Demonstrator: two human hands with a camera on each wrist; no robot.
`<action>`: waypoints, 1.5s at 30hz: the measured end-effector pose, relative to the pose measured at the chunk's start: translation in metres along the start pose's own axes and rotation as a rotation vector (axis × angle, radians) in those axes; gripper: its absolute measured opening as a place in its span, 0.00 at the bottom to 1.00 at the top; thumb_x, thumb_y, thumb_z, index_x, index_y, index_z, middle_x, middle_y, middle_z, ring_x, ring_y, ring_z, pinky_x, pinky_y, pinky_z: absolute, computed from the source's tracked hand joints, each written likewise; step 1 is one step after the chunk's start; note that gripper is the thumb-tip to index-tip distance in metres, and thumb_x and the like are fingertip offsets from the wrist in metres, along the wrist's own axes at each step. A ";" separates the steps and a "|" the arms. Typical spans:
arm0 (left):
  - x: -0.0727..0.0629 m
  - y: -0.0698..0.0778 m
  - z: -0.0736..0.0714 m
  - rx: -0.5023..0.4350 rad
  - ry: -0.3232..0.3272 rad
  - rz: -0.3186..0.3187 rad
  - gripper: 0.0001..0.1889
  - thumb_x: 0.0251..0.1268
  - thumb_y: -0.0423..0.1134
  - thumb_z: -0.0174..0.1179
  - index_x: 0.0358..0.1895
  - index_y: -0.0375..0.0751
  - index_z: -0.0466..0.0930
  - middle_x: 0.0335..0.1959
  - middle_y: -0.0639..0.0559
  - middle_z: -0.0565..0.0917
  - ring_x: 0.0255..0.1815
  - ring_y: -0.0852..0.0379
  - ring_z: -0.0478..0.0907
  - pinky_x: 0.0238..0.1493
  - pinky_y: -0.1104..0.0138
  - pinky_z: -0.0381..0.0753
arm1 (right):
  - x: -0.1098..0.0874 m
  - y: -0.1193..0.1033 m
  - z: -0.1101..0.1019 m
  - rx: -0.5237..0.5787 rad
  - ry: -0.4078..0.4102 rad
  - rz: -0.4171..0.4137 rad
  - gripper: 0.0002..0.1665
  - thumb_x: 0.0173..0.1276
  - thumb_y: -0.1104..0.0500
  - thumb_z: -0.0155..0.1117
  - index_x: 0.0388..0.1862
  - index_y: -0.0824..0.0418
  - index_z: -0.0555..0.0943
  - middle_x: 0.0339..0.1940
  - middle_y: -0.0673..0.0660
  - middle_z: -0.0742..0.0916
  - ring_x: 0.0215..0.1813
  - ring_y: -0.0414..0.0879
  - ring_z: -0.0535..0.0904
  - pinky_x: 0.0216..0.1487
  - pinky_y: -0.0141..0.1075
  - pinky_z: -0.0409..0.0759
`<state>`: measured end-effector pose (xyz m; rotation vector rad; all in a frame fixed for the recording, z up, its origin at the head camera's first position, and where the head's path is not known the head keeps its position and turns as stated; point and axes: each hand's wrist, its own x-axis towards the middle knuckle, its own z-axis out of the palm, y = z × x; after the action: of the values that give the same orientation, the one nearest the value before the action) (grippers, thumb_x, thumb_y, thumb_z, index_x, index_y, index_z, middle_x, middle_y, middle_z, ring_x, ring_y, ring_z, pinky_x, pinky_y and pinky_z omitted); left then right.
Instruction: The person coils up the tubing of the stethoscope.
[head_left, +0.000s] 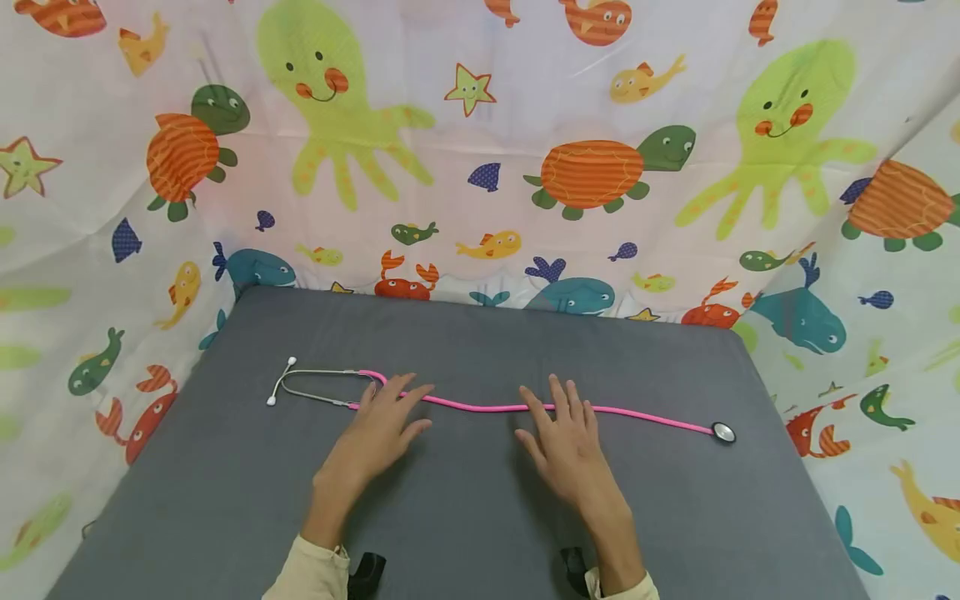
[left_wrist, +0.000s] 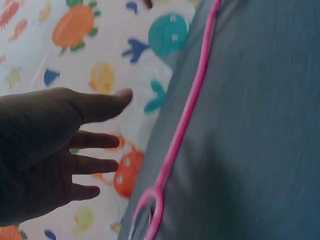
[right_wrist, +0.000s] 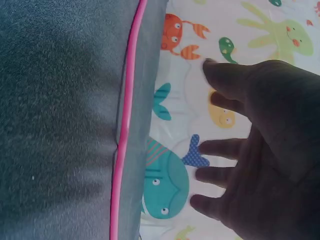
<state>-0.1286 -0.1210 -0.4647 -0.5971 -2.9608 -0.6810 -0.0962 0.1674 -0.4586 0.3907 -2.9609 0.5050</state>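
Observation:
A stethoscope with pink tubing [head_left: 480, 408] lies stretched out across the grey table. Its metal ear tubes [head_left: 318, 372] with white ear tips are at the left end, and the round chest piece [head_left: 723, 432] is at the right. My left hand [head_left: 381, 433] hovers over the tubing near the fork, fingers spread and holding nothing; it hides part of the fork in the head view. Over the middle of the tubing is my right hand [head_left: 570, 450], its fingers extended, also holding nothing. Both wrist views show the hands apart from the pink tube [left_wrist: 187, 112].
The grey cloth-covered table [head_left: 465, 517] runs up to a white curtain [head_left: 450, 150] printed with sea animals, which also hangs along the left and right sides. A black strap piece [head_left: 366, 575] shows at the left wrist, another [head_left: 574, 572] at the right.

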 end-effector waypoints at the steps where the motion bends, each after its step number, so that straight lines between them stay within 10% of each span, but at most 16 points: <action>1: 0.001 -0.009 -0.002 0.004 -0.001 -0.009 0.28 0.71 0.42 0.68 0.71 0.42 0.76 0.73 0.33 0.74 0.77 0.34 0.69 0.76 0.31 0.59 | 0.002 -0.001 0.001 0.014 -0.028 -0.008 0.34 0.76 0.48 0.67 0.78 0.52 0.72 0.81 0.70 0.69 0.83 0.72 0.60 0.78 0.71 0.58; 10: 0.004 -0.080 -0.020 0.006 -0.103 -0.142 0.43 0.59 0.39 0.77 0.77 0.40 0.68 0.81 0.29 0.61 0.81 0.20 0.54 0.76 0.26 0.49 | 0.023 -0.001 0.022 0.066 -0.184 -0.083 0.29 0.76 0.54 0.67 0.73 0.58 0.76 0.76 0.68 0.76 0.80 0.70 0.67 0.76 0.69 0.63; 18: 0.005 -0.117 -0.016 0.030 -0.128 -0.145 0.41 0.57 0.41 0.78 0.75 0.39 0.71 0.68 0.31 0.75 0.72 0.28 0.69 0.68 0.28 0.64 | 0.043 -0.007 0.040 0.030 -0.146 -0.184 0.24 0.75 0.57 0.68 0.67 0.57 0.78 0.55 0.62 0.85 0.60 0.62 0.80 0.64 0.60 0.77; 27: 0.004 -0.105 0.004 0.084 -0.072 -0.129 0.24 0.69 0.50 0.68 0.61 0.40 0.82 0.44 0.44 0.83 0.48 0.45 0.79 0.47 0.47 0.63 | 0.035 -0.009 0.036 -0.004 -0.174 -0.167 0.18 0.70 0.69 0.68 0.56 0.53 0.84 0.41 0.56 0.86 0.44 0.52 0.81 0.49 0.50 0.81; 35: -0.017 -0.096 -0.006 0.007 -0.223 -0.251 0.56 0.43 0.60 0.83 0.77 0.43 0.68 0.58 0.38 0.74 0.58 0.40 0.72 0.54 0.39 0.70 | 0.029 -0.009 0.020 -0.032 0.030 -0.186 0.17 0.67 0.72 0.67 0.52 0.57 0.86 0.35 0.53 0.83 0.37 0.49 0.79 0.41 0.42 0.79; 45: -0.029 -0.084 -0.001 0.008 -0.139 -0.033 0.31 0.52 0.39 0.74 0.62 0.35 0.79 0.45 0.50 0.83 0.40 0.58 0.76 0.45 0.57 0.79 | 0.017 0.000 -0.001 -0.022 0.189 -0.137 0.07 0.66 0.59 0.77 0.43 0.52 0.91 0.23 0.49 0.76 0.27 0.40 0.63 0.33 0.32 0.62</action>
<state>-0.1334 -0.2015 -0.5020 -0.6207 -3.1059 -0.6562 -0.1129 0.1641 -0.4549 0.5086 -2.7330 0.4659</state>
